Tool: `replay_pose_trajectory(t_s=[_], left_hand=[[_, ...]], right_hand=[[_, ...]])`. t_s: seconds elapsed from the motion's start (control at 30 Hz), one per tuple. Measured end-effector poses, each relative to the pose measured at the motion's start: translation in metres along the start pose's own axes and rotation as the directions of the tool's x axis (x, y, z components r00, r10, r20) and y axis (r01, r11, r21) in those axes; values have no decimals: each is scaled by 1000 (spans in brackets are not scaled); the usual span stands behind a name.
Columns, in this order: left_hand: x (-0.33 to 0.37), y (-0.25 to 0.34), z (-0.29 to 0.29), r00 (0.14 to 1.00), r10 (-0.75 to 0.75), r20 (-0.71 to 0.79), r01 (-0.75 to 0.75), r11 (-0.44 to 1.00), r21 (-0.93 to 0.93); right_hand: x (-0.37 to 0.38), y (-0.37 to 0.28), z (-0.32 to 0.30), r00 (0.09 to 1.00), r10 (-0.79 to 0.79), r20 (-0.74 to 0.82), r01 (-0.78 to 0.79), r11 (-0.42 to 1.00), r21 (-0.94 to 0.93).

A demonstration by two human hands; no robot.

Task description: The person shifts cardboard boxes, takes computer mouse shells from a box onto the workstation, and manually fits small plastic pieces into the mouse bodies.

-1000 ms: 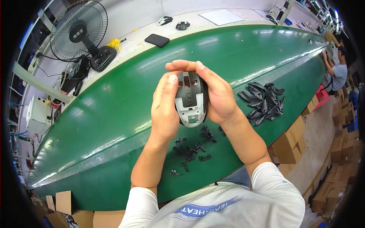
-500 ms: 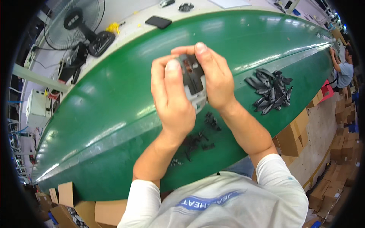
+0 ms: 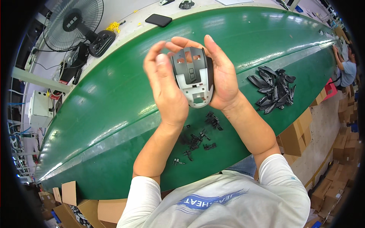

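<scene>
A grey and black computer mouse shell (image 3: 192,77) with cut-outs in its surface is held up above the green bench. My right hand (image 3: 225,79) grips it along its right side, thumb raised and fingers passing behind the far end. My left hand (image 3: 167,89) is at the shell's left side, its fingers apart and slightly blurred, the thumb lifted off the surface. Whether the left palm touches the shell is hard to see. Below the hands, small black plastic parts (image 3: 195,141) lie scattered on the bench. A pile of curved black plastic pieces (image 3: 275,89) lies to the right.
The green bench (image 3: 110,102) has a raised strip along its length. A fan (image 3: 74,22) and a black phone (image 3: 158,20) are on the far ledge. Cardboard boxes (image 3: 294,133) stand at the near side. Another person (image 3: 346,70) works at the far right.
The mouse shell has turned so that its cut-out face shows more fully. My left fingers have loosened from it and moved left, while my right hand keeps its hold.
</scene>
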State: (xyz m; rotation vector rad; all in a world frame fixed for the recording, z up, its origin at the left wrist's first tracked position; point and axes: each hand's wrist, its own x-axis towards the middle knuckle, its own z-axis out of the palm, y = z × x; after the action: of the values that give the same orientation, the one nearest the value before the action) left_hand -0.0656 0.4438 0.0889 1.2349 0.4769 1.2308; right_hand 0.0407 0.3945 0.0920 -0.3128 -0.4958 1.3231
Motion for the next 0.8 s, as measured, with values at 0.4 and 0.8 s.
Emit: replay_pose_trajectory(t_s=[0.4, 0.8], left_hand=[[-15, -10, 4, 964, 214, 159, -257, 905, 338], [-22, -30, 12, 849, 299, 436, -503, 710, 493]], right_hand=[[9, -6, -32, 998, -18, 64, 7, 985, 171], [-5, -20, -12, 957, -282, -60, 269, 949, -164]])
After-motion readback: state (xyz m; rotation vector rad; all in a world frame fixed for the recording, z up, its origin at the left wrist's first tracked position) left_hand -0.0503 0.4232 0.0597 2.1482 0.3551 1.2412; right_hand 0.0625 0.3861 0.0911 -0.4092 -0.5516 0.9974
